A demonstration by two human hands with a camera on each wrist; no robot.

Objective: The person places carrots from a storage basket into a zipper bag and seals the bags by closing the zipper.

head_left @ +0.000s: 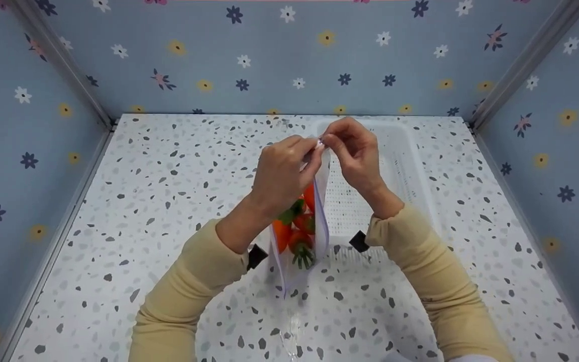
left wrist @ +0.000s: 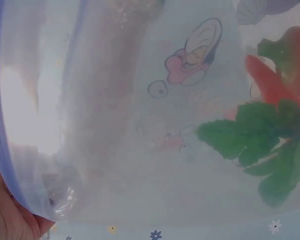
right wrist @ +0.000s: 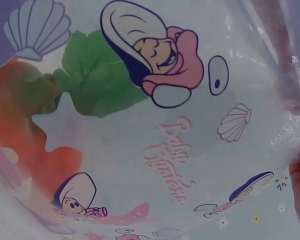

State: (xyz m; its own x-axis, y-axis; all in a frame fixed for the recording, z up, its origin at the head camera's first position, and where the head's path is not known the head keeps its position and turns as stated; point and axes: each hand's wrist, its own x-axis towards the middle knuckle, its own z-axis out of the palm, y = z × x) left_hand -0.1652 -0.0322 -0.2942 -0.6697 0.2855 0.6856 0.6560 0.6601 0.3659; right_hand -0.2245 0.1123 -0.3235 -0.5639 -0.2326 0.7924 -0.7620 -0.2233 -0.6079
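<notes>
A clear zip bag (head_left: 321, 226) with a purple-edged opening and printed cartoon figures stands between the arms. Inside it, in the head view, are red tomato-like vegetables (head_left: 300, 241) with green stems and orange-red pieces (head_left: 282, 234). Green leaves (left wrist: 270, 132) show through the plastic in the left wrist view. My left hand (head_left: 283, 171) pinches the far end of the bag's opening between thumb and fingers. Right beside it, my right hand (head_left: 359, 153) pinches the same corner with thumb and forefinger. The bag's plastic fills most of both wrist views.
A white perforated basket (head_left: 417, 166) stands behind and right of the bag, partly under the right hand and forearm. The speckled tabletop (head_left: 169, 166) lies around them. Flower-patterned walls (head_left: 279, 55) rise at the back and both sides.
</notes>
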